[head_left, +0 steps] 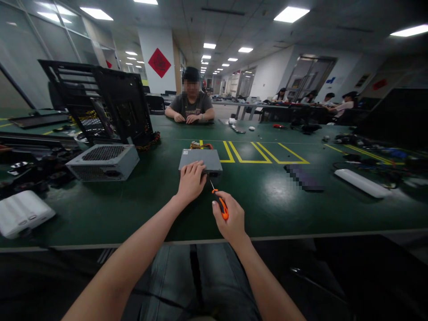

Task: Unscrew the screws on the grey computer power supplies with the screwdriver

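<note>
- The left hand point(191, 180) lies palm down on the near edge of a flat grey metal box point(200, 160), fingers spread loosely over its top and near left corner; it presses on the box and grasps nothing.
- The grey box sits on the green table point(133, 196), straight ahead of the person, just short of the yellow floor-style markings point(257, 154) painted on the surface.
- The right hand point(230, 218) is curled tight around the orange handle of a screwdriver point(219, 200).
- The screwdriver's thin shaft slants up and left from the fist, its tip at the near right edge of the box, just beside the left fingertips.
- A bundle of coloured wires point(200, 145) shows behind the box.
- To the left stand a perforated silver power supply point(103, 161) and an open black computer case point(110, 104).
- A white bar point(363, 183) lies well apart to the right.
- A co-worker point(191, 104) sits at the far side of the table, hands resting on it.
</note>
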### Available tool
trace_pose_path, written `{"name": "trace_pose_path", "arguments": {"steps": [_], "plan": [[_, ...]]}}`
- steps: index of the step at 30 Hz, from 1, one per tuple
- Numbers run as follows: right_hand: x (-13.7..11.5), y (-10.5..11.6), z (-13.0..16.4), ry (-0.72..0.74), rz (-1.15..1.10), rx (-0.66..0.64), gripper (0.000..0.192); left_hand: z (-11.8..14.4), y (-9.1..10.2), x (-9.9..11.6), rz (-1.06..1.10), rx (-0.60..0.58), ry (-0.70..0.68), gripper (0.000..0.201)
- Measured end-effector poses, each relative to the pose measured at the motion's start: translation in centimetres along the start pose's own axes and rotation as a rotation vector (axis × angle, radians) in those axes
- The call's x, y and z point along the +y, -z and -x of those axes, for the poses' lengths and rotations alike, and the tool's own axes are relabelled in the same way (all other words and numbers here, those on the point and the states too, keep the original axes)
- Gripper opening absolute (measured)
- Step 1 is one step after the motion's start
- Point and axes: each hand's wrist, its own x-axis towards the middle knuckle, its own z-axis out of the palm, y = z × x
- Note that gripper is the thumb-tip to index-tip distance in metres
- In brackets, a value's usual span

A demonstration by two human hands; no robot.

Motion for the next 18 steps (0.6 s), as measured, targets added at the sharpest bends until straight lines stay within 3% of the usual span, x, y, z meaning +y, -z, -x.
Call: {"name": "trace_pose_path", "arguments": {"steps": [4,18], "plan": [[0.09,-0.21,0.10,-0.057,-0.017,-0.004,0.022,-0.08,-0.11,-0.04,0.005,-0.010,-0.003,0.026],[0.43,-0.56,0.03,0.079,0.043,-0.002,0.014,-0.30,-0.02,-0.20,0.006,-0.028,-0.010,0.025]]}}
